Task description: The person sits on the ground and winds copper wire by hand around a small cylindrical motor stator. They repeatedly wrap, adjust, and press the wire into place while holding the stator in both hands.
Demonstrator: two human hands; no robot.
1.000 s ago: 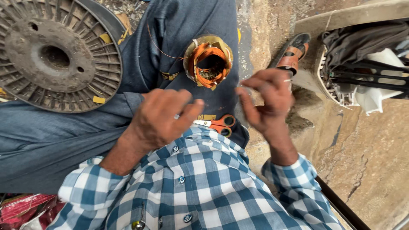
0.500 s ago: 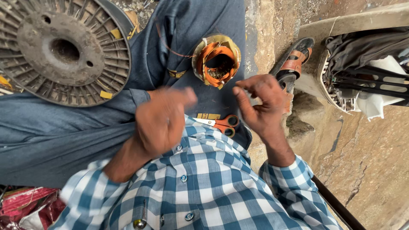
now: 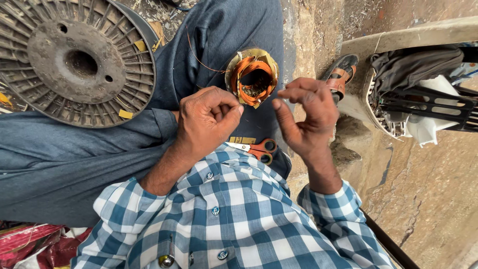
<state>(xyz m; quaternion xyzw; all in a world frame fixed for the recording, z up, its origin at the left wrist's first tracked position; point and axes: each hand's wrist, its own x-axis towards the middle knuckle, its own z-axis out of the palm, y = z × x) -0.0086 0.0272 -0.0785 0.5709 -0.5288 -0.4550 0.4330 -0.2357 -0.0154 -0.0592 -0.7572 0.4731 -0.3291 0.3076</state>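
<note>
We pinch our left hand point(image 3: 209, 119) shut at nine o'clock of the copper wire coil point(image 3: 252, 77); our right hand point(image 3: 306, 117) curls half open, holding nothing we can see.

The ground point(image 3: 428, 199) was rough stone, brown and cracked, in soft daylight. A low concrete ledge point(image 3: 413, 35) ran along the top right. A big grey empty spool point(image 3: 74, 60) lay on the left.

Both hands raised before the chest — left hand point(image 3: 206, 119) curled with fingertips pinched, right hand point(image 3: 306, 117) loosely curled, thumb extended.
</note>
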